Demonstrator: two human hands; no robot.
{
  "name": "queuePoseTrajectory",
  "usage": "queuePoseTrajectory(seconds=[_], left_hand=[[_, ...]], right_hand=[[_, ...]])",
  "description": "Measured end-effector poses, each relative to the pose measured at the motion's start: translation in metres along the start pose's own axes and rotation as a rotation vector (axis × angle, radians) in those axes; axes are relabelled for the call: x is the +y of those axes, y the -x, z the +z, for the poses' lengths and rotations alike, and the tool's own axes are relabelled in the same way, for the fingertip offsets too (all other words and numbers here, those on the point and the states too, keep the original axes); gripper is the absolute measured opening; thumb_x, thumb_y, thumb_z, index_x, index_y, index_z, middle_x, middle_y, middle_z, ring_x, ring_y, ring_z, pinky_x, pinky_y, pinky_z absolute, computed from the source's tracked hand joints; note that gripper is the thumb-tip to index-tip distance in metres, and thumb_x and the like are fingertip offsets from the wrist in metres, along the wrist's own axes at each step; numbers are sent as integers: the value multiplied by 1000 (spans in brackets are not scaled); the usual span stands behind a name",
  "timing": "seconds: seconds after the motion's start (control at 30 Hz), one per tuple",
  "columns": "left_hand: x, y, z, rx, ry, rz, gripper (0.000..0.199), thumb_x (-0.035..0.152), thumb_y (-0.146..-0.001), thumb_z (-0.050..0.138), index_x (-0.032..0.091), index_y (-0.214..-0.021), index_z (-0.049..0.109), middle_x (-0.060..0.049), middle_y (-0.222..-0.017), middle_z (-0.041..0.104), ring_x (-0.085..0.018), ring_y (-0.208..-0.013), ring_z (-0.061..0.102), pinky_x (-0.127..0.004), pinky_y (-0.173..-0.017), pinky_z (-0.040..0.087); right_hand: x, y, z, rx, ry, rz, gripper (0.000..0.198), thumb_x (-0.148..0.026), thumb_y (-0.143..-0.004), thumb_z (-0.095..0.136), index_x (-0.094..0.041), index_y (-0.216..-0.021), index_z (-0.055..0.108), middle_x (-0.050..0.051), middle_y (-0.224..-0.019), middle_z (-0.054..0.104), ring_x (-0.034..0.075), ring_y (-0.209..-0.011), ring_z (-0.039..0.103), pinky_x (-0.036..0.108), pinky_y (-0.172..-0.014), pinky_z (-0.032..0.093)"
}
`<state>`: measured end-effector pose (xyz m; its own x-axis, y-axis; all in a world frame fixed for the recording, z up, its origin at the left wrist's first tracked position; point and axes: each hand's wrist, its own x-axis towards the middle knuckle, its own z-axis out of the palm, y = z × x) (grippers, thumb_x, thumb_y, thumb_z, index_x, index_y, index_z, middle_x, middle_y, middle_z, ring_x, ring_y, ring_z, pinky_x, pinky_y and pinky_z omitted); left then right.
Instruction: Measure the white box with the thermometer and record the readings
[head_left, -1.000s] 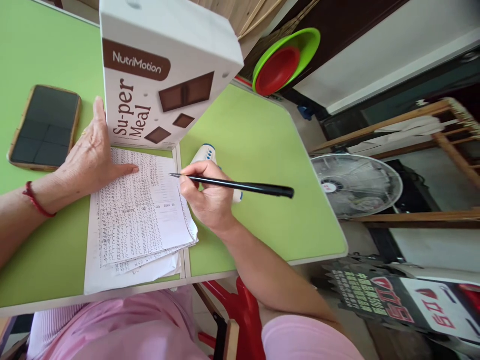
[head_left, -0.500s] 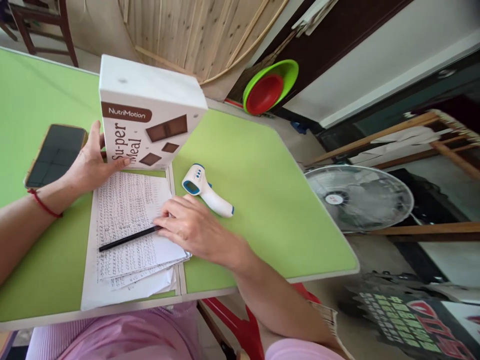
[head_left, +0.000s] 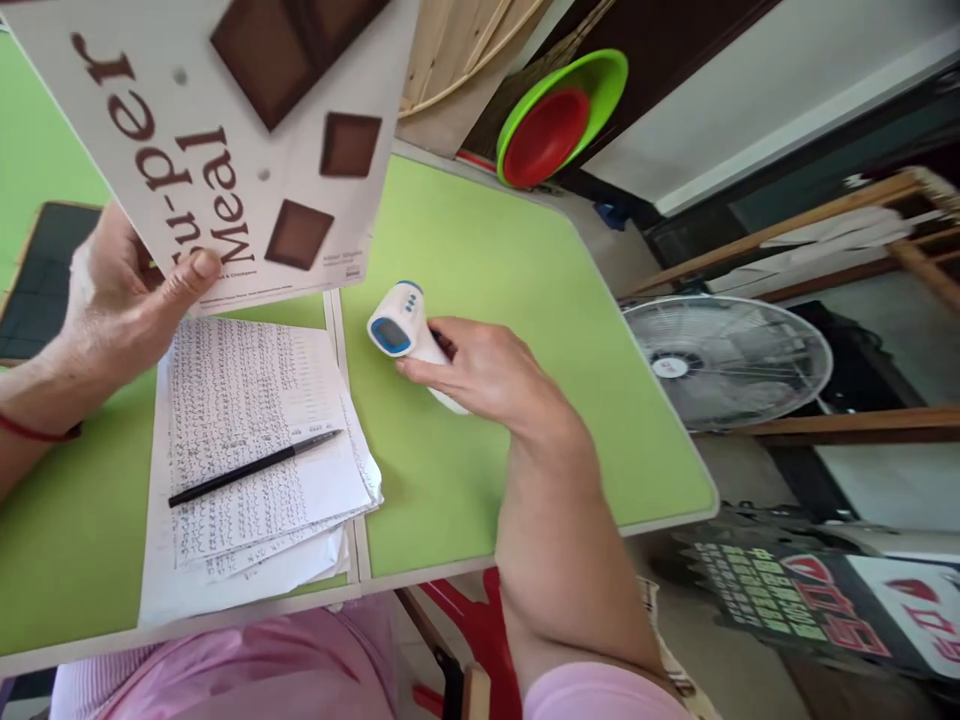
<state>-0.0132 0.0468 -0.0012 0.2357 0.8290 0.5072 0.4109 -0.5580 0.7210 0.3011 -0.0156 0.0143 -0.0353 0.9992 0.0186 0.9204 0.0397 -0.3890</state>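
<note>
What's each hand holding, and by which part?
Left hand: the white box, by its lower left corner. Right hand: the thermometer, by its handle.

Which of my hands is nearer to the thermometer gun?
Right. Your right hand grips the thermometer gun by its handle; your left hand is off to its left, holding the white box.

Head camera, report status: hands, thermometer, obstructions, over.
Left hand gripping white box. Right hand grasping thermometer by its handle. Black pen lying on handwritten sheets. Box hides part of table.
</note>
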Motion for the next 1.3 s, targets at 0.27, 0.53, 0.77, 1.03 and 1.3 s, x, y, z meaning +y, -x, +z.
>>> queuePoseTrajectory(seconds=[0.27, 0.53, 0.77, 1.03, 1.3], left_hand=[[-11, 3, 0, -184, -123, -61, 73, 74, -91, 48, 12, -127, 60, -10, -110, 68, -23, -91, 63, -28, -76, 52], [-15, 2, 1, -148, -187, -20, 70, 77, -93, 37, 14, -110, 63, -6, -89, 63, -18, -73, 54, -25, -62, 44], [-14, 2, 3, -147, -126, 44, 77, 77, -95, 34, 9, -118, 60, -9, -99, 64, -21, -86, 59, -29, -79, 50], [-16, 3, 3, -157, -100, 7, 79, 81, -91, 36, 12, -118, 60, -8, -104, 68, -22, -89, 62, -30, -80, 50], [-18, 4, 1, -157, -78, -15, 76, 78, -92, 38, 11, -118, 59, -11, -106, 66, -24, -92, 61, -33, -83, 50]], right_hand=[[-59, 29, 28, 92, -936, -300, 28, -49, -78, 68, -24, -70, 62, -1, -64, 63, 14, -58, 57, 31, -52, 50], [-75, 20, 64, 9, -990, -169, 27, -45, -77, 68, -22, -68, 58, -3, -61, 54, 11, -57, 48, 28, -54, 45], [-79, 16, 70, -13, -1064, -125, 33, -52, -74, 72, -21, -70, 60, -2, -65, 54, 11, -62, 48, 28, -58, 45], [-80, 14, 73, -31, -1071, -94, 42, -61, -71, 74, -21, -70, 60, -2, -65, 55, 11, -61, 48, 28, -57, 44], [-82, 13, 77, -27, -1069, -84, 45, -64, -70, 74, -20, -71, 60, -2, -64, 55, 11, -59, 47, 29, -57, 43]])
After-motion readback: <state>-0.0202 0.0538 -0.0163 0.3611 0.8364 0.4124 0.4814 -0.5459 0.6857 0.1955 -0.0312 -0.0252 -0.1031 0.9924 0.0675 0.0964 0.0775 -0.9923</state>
